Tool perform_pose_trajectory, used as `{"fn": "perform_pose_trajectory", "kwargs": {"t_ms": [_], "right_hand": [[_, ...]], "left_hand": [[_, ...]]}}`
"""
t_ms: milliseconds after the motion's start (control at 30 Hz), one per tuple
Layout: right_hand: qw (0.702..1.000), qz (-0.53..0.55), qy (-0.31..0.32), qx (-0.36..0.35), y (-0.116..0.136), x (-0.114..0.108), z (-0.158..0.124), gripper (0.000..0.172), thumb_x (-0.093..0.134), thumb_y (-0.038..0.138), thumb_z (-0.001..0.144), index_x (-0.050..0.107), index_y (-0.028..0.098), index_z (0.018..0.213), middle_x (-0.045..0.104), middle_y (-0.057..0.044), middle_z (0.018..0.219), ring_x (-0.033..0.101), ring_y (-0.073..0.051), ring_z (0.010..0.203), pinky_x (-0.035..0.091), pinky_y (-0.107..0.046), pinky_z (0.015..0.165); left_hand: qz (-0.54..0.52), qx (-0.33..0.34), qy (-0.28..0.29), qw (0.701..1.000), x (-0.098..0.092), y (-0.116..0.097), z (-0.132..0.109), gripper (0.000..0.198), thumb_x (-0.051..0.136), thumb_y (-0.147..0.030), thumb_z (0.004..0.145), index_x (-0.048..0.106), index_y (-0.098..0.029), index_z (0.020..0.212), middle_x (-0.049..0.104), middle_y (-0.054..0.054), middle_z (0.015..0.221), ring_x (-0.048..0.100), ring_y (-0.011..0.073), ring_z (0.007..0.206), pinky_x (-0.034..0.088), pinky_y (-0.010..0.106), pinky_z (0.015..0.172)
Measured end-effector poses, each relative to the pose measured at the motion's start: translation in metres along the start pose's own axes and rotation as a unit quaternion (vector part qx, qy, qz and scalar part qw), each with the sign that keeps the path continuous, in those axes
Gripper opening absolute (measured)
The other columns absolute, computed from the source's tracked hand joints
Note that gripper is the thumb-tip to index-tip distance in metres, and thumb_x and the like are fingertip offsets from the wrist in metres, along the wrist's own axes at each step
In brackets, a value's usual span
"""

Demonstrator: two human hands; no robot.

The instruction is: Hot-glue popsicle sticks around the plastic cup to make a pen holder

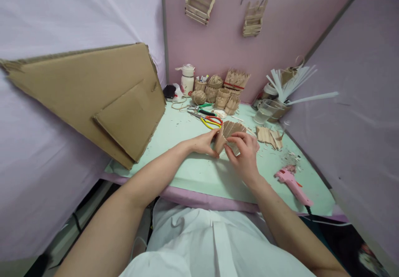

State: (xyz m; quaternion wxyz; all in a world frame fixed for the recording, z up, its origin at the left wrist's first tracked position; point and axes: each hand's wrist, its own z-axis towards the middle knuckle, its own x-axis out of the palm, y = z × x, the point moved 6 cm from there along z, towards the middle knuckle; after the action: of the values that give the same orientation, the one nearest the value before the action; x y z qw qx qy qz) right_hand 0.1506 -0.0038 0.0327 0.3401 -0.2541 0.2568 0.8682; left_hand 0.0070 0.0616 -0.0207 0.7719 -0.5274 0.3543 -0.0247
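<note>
Slatted brown piece (231, 128) held between two hands, with thin joints the likely weak point

It sits low over the middle of the bench (187, 176), its curved wall opening toward the wearer; whether its underside touches the surface cannot be told. The left hand (207, 143) cups the outer left side, thumb and fingers parted by the width of that wall. The right hand (245, 154) has its fingers drawn into a pinch at the near rim, thumb almost meeting forefinger; any smaller scrap between them is hidden.

Too hard a squeeze from the left side could crack a slat or bend the curve out of shape, since the strips look thin. A sideways tug at the pinched rim might part a seam, and a slipping grip could leave the edge uneven.

Scissors (214, 119) with red and yellow handles lie just behind the piece, crowding its far side, and pliers (207, 112) lie beyond them. To the right are a flat slatted panel (268, 137), loose scraps (291, 158) and a pink glue gun (293, 186), near enough to the right forearm that an outward swing could knock it. Large cardboard sheets (84, 94) lean at the left, well apart from the hands
</note>
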Motion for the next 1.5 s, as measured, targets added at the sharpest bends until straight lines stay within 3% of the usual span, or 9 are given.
{"fn": "perform_pose_trajectory", "kwargs": {"t_ms": [167,300,400,533,733,833,1000,1267,1500], "right_hand": [[1.000,-0.014,-0.001,-0.006,0.001,0.001,-0.001,0.007,0.061,0.029,0.089,0.064,0.026,0.094,0.066,-0.005,0.105,0.054,-0.026,0.105,0.034,-0.044,0.091],[1.000,-0.011,0.003,0.001,0.000,0.002,-0.002,0.015,0.062,0.030,0.087,0.062,0.026,0.102,0.063,-0.006,0.109,0.055,-0.028,0.108,0.036,-0.046,0.094],[1.000,0.009,-0.025,0.001,-0.003,-0.002,-0.006,0.044,0.068,0.034,0.081,0.054,0.026,0.122,0.053,-0.011,0.126,0.049,-0.032,0.122,0.038,-0.051,0.102],[0.997,0.053,-0.048,0.006,-0.013,-0.003,-0.017,0.089,0.074,0.038,0.075,0.026,0.026,0.149,0.035,-0.017,0.147,0.035,-0.036,0.140,0.033,-0.059,0.112],[0.973,0.184,0.021,0.138,-0.043,0.025,-0.040,0.116,0.076,0.043,0.074,-0.004,0.027,0.156,0.014,-0.021,0.161,0.025,-0.035,0.148,0.035,-0.060,0.113],[0.951,0.256,0.035,0.171,-0.045,0.034,-0.041,0.119,0.077,0.043,0.074,-0.009,0.031,0.156,0.015,-0.020,0.161,0.036,-0.032,0.144,0.043,-0.055,0.109],[0.939,0.284,0.024,0.192,-0.044,0.027,-0.029,0.118,0.077,0.043,0.075,-0.007,0.033,0.156,0.029,-0.019,0.154,0.044,-0.030,0.137,0.048,-0.052,0.104],[0.924,0.270,0.003,0.271,-0.056,0.021,-0.019,0.116,0.077,0.053,0.070,0.004,0.026,0.156,0.041,-0.020,0.144,0.050,-0.030,0.128,0.048,-0.051,0.102],[0.919,0.258,-0.018,0.298,-0.058,0.009,-0.001,0.108,0.072,0.062,0.072,0.015,0.018,0.152,0.048,-0.020,0.136,0.058,-0.028,0.116,0.049,-0.047,0.100]], "left_hand": [[-0.036,0.013,-0.009,0.999,0.000,0.007,0.001,0.109,0.087,-0.027,0.051,0.036,-0.017,0.147,0.054,0.017,0.141,0.052,0.0353,0.130,0.041,0.049,0.109],[-0.066,0.029,-0.009,0.997,0.002,0.013,0.003,0.109,0.088,-0.023,0.049,0.038,-0.019,0.146,0.056,0.016,0.139,0.053,0.0350,0.129,0.041,0.049,0.109],[-0.062,0.035,-0.006,0.997,0.002,0.014,0.003,0.113,0.088,-0.022,0.049,0.034,-0.020,0.149,0.053,0.017,0.143,0.051,0.0351,0.132,0.040,0.049,0.110],[-0.049,0.064,0.005,0.997,0.002,0.009,0.003,0.125,0.089,-0.022,0.048,0.024,-0.018,0.154,0.042,0.020,0.153,0.043,0.0348,0.140,0.035,0.048,0.115],[-0.065,0.040,-0.002,0.997,0.001,0.007,0.003,0.132,0.090,-0.023,0.046,0.018,-0.021,0.157,0.046,0.020,0.149,0.047,0.0366,0.136,0.036,0.052,0.113],[-0.081,0.024,-0.009,0.996,0.001,0.003,0.002,0.133,0.091,-0.029,0.050,0.013,-0.021,0.157,0.045,0.021,0.148,0.048,0.0363,0.135,0.038,0.052,0.111],[-0.095,-0.012,-0.037,0.995,0.002,-0.006,0.000,0.127,0.089,-0.041,0.057,0.015,-0.015,0.156,0.039,0.024,0.151,0.047,0.0361,0.135,0.038,0.050,0.112],[-0.108,-0.022,-0.022,0.994,0.007,-0.018,-0.002,0.121,0.087,-0.034,0.057,0.017,-0.014,0.155,0.041,0.022,0.150,0.045,0.0353,0.136,0.038,0.049,0.113],[-0.077,-0.006,-0.005,0.997,0.007,-0.025,-0.003,0.122,0.087,-0.034,0.056,0.017,-0.015,0.154,0.037,0.022,0.152,0.041,0.0360,0.139,0.035,0.050,0.115]]}}
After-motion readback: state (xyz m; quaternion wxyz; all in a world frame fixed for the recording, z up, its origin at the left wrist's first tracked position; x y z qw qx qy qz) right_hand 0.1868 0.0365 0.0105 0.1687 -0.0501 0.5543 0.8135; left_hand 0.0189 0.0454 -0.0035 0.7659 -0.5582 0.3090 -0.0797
